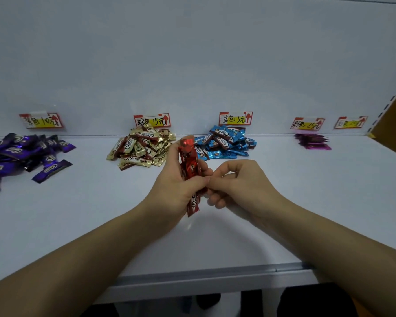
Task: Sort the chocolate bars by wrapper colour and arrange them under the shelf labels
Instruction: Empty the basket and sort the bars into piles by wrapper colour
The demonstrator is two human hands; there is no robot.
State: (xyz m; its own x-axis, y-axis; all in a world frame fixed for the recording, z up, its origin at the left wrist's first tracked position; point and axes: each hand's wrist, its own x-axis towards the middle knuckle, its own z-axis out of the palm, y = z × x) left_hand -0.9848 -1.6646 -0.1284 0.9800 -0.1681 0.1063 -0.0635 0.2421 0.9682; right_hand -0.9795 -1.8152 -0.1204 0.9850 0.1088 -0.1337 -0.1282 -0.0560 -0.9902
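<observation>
Head view looks down on a white shelf point(295, 202) with a pale back panel point(192, 65). The left hand point(178, 188) is curled round a small bundle of red chocolate bars point(190, 162), held upright above the middle of the shelf; "Choco" reads in white script on the lower end of one wrapper. The right hand point(240, 181) sits just beside it, fingers curled, thumb and forefinger pinching the bundle's right edge next to the left thumb.

Four sorted piles lie along the far side of the shelf. At far left is a spread of purple bars point(21, 154), under a price label point(42, 121) that reads "10元" (the characters before it are smudged). Left of centre is a heap of gold bars point(142, 147), "Choco" legible on several, below a label point(152, 121) ending in "15元". Right of centre a heap of blue bars point(226, 143), the same brand script, sits under a label point(236, 118) reading "蓝色 5元". Farther right a small, neat stack of magenta bars point(312, 141) lies under a label point(306, 124) that seems to read "粉色 25元". A fifth label point(351, 122) at far right is too blurred to read. Each label is white with a yellow strip, red edging and a red upward arrow.
</observation>
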